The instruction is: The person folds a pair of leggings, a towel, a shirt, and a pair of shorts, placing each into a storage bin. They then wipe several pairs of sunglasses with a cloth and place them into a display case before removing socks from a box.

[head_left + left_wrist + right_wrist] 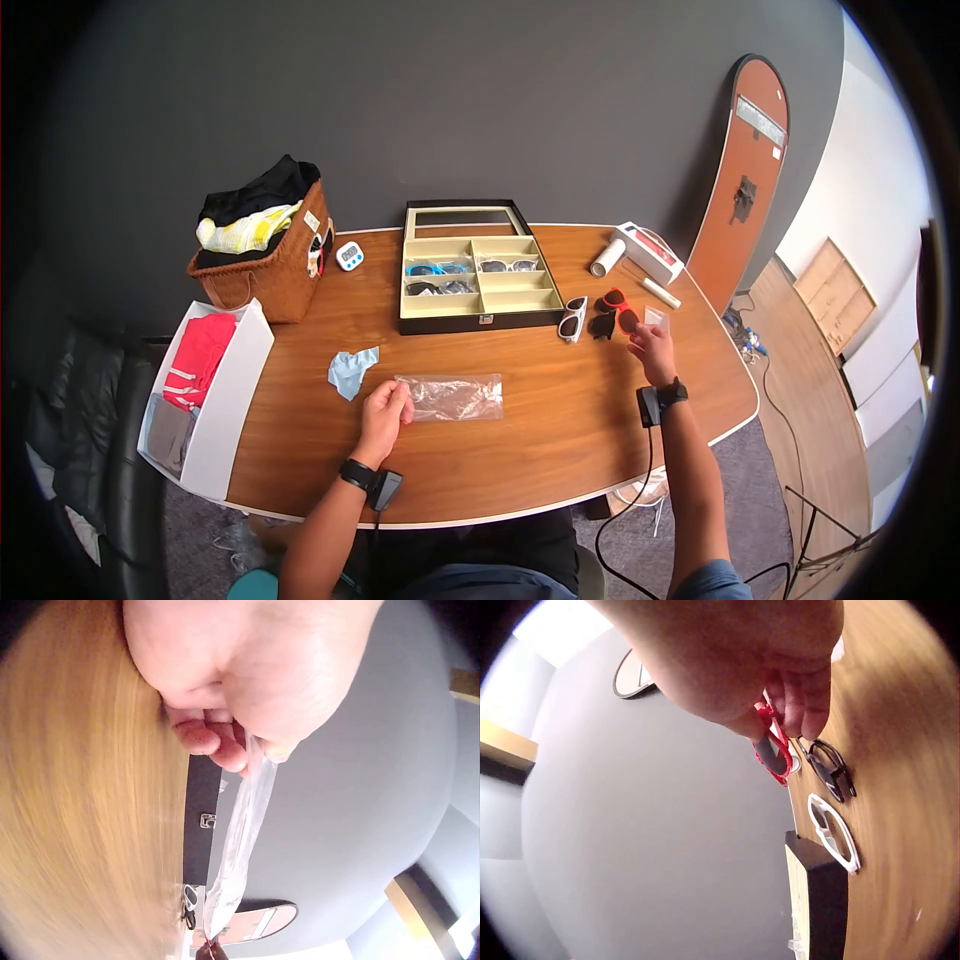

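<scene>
My left hand (383,418) pinches one end of a clear plastic bag (455,397), which stretches to the right over the table. In the left wrist view the bag (241,832) runs out from between thumb and fingers. At the right, my right hand (655,354) grips a pair of red sunglasses (627,319) by one end. Their red frame (783,742) juts from between thumb and fingers in the right wrist view. Close by lie black sunglasses (602,326) and white sunglasses (572,320), both on the wooden table.
Behind them stands an open compartment case (482,322) holding several bagged sunglasses. A light blue cloth (352,372), a timer (349,256) and a white box (222,420) of clothing are at left, near a wicker basket (290,283). White rolls (607,258) and another box (650,254) sit at right.
</scene>
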`<state>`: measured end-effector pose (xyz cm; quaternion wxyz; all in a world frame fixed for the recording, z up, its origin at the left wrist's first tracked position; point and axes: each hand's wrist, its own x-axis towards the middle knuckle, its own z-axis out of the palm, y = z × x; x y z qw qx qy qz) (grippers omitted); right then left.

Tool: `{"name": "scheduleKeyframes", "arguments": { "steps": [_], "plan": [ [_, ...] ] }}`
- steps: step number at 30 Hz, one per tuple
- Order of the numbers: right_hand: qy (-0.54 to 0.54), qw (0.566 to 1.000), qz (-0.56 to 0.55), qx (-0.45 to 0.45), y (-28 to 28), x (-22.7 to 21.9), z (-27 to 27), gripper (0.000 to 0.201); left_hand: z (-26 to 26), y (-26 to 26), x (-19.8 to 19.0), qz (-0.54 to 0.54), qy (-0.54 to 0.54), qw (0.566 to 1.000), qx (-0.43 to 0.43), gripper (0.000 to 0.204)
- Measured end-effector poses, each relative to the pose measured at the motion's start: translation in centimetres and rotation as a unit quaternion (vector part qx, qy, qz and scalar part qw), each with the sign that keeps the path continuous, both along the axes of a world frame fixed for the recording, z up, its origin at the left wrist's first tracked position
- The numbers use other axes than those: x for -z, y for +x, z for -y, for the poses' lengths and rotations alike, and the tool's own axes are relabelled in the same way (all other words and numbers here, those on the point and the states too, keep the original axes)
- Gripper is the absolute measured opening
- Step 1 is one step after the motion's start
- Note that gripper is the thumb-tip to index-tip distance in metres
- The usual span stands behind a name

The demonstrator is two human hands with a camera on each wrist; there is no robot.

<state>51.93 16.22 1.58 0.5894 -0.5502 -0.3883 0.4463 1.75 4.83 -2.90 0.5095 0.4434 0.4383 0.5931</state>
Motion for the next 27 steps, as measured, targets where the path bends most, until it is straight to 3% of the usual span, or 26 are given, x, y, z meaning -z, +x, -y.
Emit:
{"name": "scheduleKeyframes", "arguments": {
  "steps": [3, 5, 7, 9, 11, 13, 15, 18, 21, 23, 24, 27],
  "plan": [
    [0.001, 1.000, 0.000, 0.008, -1.8, 0.8, -2.4, 0.018, 0.2, 0.1, -0.4, 0.006, -0.002, 1.000, -0.004, 0.024],
    [-0.018, 0.998, 0.025, -0.045, -2.9, 0.7, -3.3, 0.022, -0.1, -0.1, 0.0, 0.006, -0.003, 1.000, -0.005, 0.023],
    [-0.019, 0.998, 0.046, -0.026, -3.9, 0.3, -3.1, 0.032, 0.0, -0.1, 0.2, 0.022, 0.007, 1.000, 0.005, 0.022],
    [0.037, 0.980, 0.195, -0.015, -5.3, -0.5, -2.5, 0.038, 0.0, -0.2, 0.4, 0.021, 0.002, 1.000, 0.003, 0.021],
    [0.032, 0.972, 0.214, -0.086, -7.7, -1.4, -0.8, 0.040, 0.0, 0.0, 0.1, 0.001, -0.010, 1.000, 0.026, 0.019],
    [0.080, 0.955, 0.172, -0.228, -10.5, -0.7, 0.9, 0.043, 0.1, 0.0, -0.2, -0.011, -0.017, 0.999, 0.037, 0.019],
    [0.058, 0.918, 0.239, -0.311, -14.9, -1.5, 3.7, 0.051, 0.0, 0.3, -0.5, -0.045, -0.014, 0.996, 0.071, 0.021],
    [0.073, 0.899, 0.216, -0.374, -20.0, -0.7, 5.7, 0.060, 0.5, 0.9, -1.1, -0.040, -0.003, 0.994, 0.102, 0.021],
    [0.049, 0.864, 0.190, -0.464, -22.7, -0.3, 6.0, 0.049, 1.3, 0.8, -1.7, -0.071, 0.016, 0.991, 0.115, 0.020],
    [-0.024, 0.785, 0.179, -0.592, -23.4, -0.3, 5.8, 0.031, 1.6, 0.4, -2.2, -0.063, 0.041, 0.987, 0.139, 0.018],
    [-0.063, 0.786, 0.151, -0.596, -23.4, 0.0, 5.8, 0.016, 1.7, 0.1, -2.4, -0.069, 0.042, 0.988, 0.131, 0.018],
    [-0.075, 0.793, 0.122, -0.592, -23.2, -0.4, 6.7, 0.011, 2.4, -0.2, -4.0, -0.008, -0.010, 0.992, 0.127, 0.018]
  ]
}}
